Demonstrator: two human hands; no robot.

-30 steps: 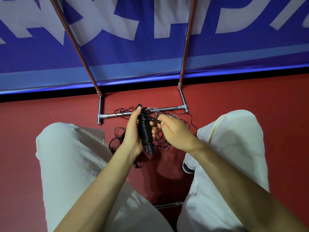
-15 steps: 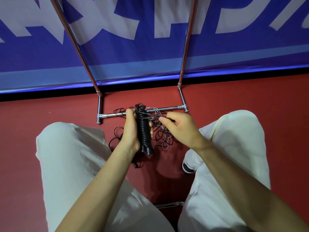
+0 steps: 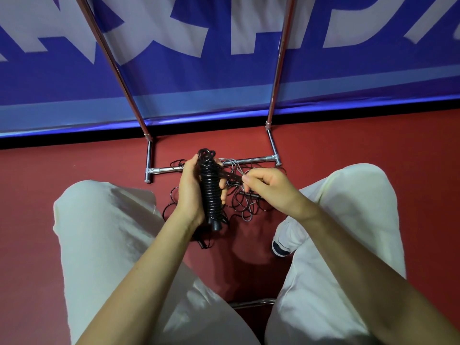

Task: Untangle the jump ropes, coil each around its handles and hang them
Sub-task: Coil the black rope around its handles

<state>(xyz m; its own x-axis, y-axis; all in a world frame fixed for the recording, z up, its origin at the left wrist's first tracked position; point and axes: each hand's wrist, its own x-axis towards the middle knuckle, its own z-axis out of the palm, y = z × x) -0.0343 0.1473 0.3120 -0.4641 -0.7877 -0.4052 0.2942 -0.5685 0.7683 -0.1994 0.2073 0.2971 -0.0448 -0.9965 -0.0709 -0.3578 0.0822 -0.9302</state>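
Note:
My left hand point(image 3: 190, 190) grips the black jump rope point(image 3: 211, 195), whose cord is wound in tight coils around its upright handles. My right hand point(image 3: 267, 186) pinches the free end of that black cord, drawn taut to the right of the bundle. On the red floor behind and below my hands lies a tangle of black and grey jump ropes point(image 3: 242, 204); one loose black handle point(image 3: 245, 193) shows in it. The metal rack point(image 3: 272, 143) stands just beyond the tangle.
The rack's two slanted poles rise in front of a blue and white banner point(image 3: 224, 70). Its base bar point(image 3: 169, 169) lies across the floor. My knees in white trousers flank the ropes, and a shoe point(image 3: 281, 242) shows at the right. A chrome bar point(image 3: 249, 304) lies between my legs.
My right hand has drawn the cord end away from the bundle to the right. My left hand has shifted the coiled handles slightly up and more upright.

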